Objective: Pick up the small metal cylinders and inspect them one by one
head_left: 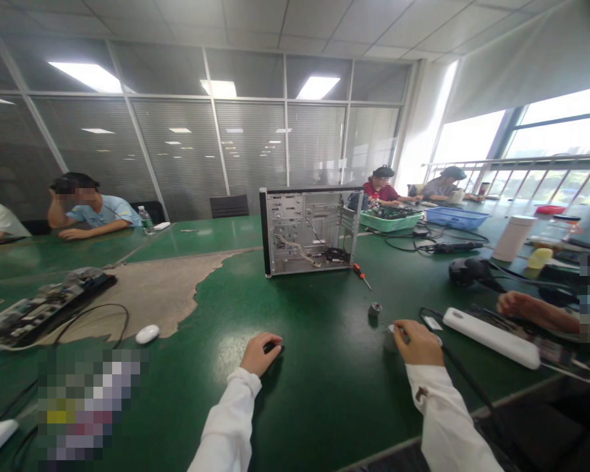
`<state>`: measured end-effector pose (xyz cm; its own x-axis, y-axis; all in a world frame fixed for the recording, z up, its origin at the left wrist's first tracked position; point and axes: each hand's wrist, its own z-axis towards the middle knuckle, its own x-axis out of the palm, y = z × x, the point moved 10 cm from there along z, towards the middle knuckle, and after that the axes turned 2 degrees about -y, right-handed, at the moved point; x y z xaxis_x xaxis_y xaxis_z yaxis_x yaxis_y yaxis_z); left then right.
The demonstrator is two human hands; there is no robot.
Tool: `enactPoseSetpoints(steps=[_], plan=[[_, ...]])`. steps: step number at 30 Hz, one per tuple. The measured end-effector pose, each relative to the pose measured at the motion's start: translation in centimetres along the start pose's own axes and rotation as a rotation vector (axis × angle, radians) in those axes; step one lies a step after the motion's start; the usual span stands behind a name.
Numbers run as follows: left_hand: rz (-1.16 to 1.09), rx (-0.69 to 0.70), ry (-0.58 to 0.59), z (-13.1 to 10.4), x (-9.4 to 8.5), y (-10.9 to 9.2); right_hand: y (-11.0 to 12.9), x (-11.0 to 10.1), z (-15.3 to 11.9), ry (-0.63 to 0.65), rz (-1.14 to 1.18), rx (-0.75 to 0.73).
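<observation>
An open computer case [312, 233] stands upright on the green table [319, 314], with cables and a dark fan-like part low inside. My left hand [261, 353] rests on the table in front of it, fingers curled and apart, holding nothing visible. At the right, my right hand [417, 341] is closed over a small pale round object [390, 339], mostly hidden beneath the fingers. Just beyond that hand sits a small grey metal cylinder [374, 309]. A screwdriver [362, 276] with an orange and black handle lies by the case's right corner.
A white power strip [491, 336] and a person's forearm [541, 311] are at the right. Behind are a green basket [392, 222], a blue basket [456, 217] and cables. At the left lie a white mouse [147, 334] and an electronic assembly [49, 305]. Several people sit around.
</observation>
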<state>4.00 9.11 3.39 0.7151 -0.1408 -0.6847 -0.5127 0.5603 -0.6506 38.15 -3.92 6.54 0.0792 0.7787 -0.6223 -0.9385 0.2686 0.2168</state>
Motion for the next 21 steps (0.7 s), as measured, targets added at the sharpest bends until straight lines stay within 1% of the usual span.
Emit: enactPoseSetpoints(steps=[5,8,11,15,18,21], plan=[[0.005,0.011,0.001,0.0,0.1,0.1,0.0,0.3,0.1,0.055,-0.019,-0.022],[0.006,0.012,0.008,0.0,0.1,0.1,0.2,0.1,-0.1,0.046,-0.016,-0.036],[0.004,0.003,0.007,0.0,0.1,0.1,0.8,-0.2,-0.4,0.028,-0.048,-0.068],[-0.002,-0.007,0.004,0.0,0.0,0.0,1.5,0.3,-0.8,0.077,-0.125,-0.116],[-0.012,-0.014,0.005,0.0,0.0,-0.1,1.4,0.0,-0.8,0.032,-0.195,-0.116],[-0.019,-0.016,0.003,0.0,-0.1,-0.2,0.7,-0.5,-0.6,-0.028,-0.251,-0.082]])
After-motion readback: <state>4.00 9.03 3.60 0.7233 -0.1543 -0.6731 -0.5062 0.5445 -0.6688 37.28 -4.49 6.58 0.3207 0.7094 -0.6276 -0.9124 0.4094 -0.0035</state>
